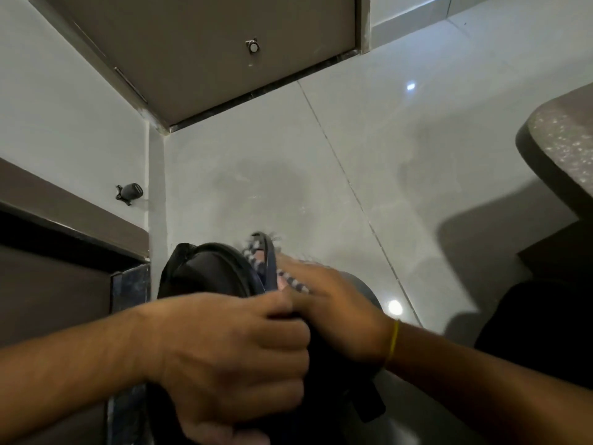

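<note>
A black backpack (205,268) stands on the floor below me, its top open. My left hand (231,354) grips the near edge of the bag's opening, fingers curled round the fabric. My right hand (327,300), a yellow band on its wrist, lies with straight fingers on a checked cloth (256,255) at the mouth of the bag. Most of the cloth is hidden under that hand and inside the bag.
Pale glossy floor tiles (321,155) spread ahead. A brown door (208,53) with a doorstop (253,46) stands at the top. A second black doorstop (130,191) sits on the left wall. A speckled stone counter edge (561,146) juts in from the right. Dark cabinet at left.
</note>
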{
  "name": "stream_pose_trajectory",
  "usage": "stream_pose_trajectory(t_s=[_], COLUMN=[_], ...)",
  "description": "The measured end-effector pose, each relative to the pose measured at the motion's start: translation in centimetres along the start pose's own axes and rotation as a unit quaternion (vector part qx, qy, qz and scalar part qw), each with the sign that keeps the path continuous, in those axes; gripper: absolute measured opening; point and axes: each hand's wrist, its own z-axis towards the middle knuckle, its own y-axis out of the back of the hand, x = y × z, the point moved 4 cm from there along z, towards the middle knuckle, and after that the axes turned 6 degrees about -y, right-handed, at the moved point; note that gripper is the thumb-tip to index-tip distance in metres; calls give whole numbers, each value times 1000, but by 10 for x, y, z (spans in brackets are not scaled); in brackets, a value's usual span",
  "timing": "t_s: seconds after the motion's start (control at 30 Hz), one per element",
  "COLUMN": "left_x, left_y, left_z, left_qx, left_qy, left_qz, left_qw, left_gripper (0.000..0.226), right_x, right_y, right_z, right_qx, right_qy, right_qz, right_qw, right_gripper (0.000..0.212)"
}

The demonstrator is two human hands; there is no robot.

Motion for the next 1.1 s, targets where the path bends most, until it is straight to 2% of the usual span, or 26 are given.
stream_pose_trajectory(t_s=[0.07, 0.13, 0.2, 0.27, 0.33, 0.37, 0.4, 0.43, 0.5, 0.53, 0.6, 0.63, 0.7, 0.8, 0.9, 0.97, 1.1], left_x=[-12, -13, 9, 42, 57, 58, 56, 51, 51, 54, 58, 59, 61, 65, 56, 47, 31], left_y=[-5, -8, -8, -6, -10, -15, -18, -20, -21, -20, -16, -14, -10, -1, 2, 0, -6], left_z=[0, -8, -19, -40, -63, -70, -74, -74, -67, -63, -52, -45, -36, -32, -38, -44, -46], left_qx=[-26, -65, -129, -190, -238, -247, -240, -221, -187, -168, -134, -114, -69, -31, -22, -12, -28], left_qy=[-12, 16, 120, 290, 448, 484, 493, 488, 462, 450, 413, 384, 320, 249, 183, 140, 97], left_qz=[36, 32, -7, -23, -94, -121, -134, -137, -148, -152, -148, -147, -128, -75, -40, -13, 26], left_qw=[999, 997, 984, 938, 857, 830, 825, 833, 854, 864, 889, 904, 936, 965, 982, 990, 995], left_gripper=[17, 17, 22, 23, 25, 26, 26, 24, 23, 27, 32, 33, 33, 39, 59, 60, 50], right_x=[-3, -16, -33, -39, -47, -50, -55, -61, -78, -82, -84, -80, -63, -29, -25, -40, -77], right_y=[10, 16, 22, 23, 20, 20, 21, 23, 33, 37, 39, 37, 27, 14, 10, 15, 33], right_z=[-17, -25, -25, -21, -18, -17, -14, -12, -7, -4, 1, 4, 7, 11, -14, -22, -15], right_qx=[21, 36, 27, 1, 3, 5, -10, -26, -58, -61, -57, -52, -36, -30, 9, -20, -196], right_qy=[10, -7, -23, -20, -41, -58, -79, -113, -194, -233, -289, -276, -193, -36, 99, 85, -61], right_qz=[66, 111, 115, 109, 112, 117, 117, 102, 55, 37, 27, 29, 45, 170, 117, 75, 67], right_qw=[998, 993, 993, 994, 993, 991, 990, 988, 978, 970, 955, 959, 980, 984, 988, 993, 976], right_gripper=[37, 36, 36, 46, 48, 45, 42, 42, 58, 60, 40, 39, 35, 36, 46, 48, 42])
